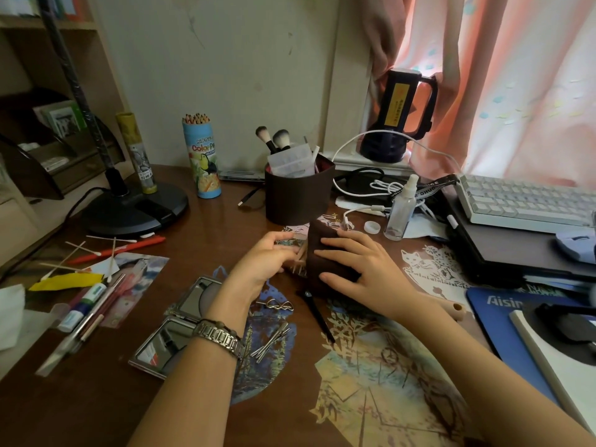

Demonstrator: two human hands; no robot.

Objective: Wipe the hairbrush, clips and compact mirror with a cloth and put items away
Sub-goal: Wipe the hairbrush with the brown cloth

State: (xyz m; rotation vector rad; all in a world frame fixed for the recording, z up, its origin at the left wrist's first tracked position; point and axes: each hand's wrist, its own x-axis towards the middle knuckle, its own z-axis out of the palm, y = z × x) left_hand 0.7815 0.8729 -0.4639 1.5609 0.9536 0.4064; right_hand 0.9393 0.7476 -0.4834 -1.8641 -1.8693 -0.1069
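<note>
My right hand presses a dark brown cloth over the hairbrush in the middle of the desk. Only the brush's pale bristles stick out at the cloth's left edge. My left hand grips the brush there, fingers curled around it. An open compact mirror lies to the left of my left forearm. A heart-shaped metal clip and several straight silver clips rest on the desk between my arms. A black comb-like item lies beside them.
A dark round holder with makeup brushes stands just behind my hands. A small spray bottle and its cap are to the right. Lamp base, coloured-pencil tube, cotton swabs and pens crowd the left. Keyboard, laptop and mousepad fill the right.
</note>
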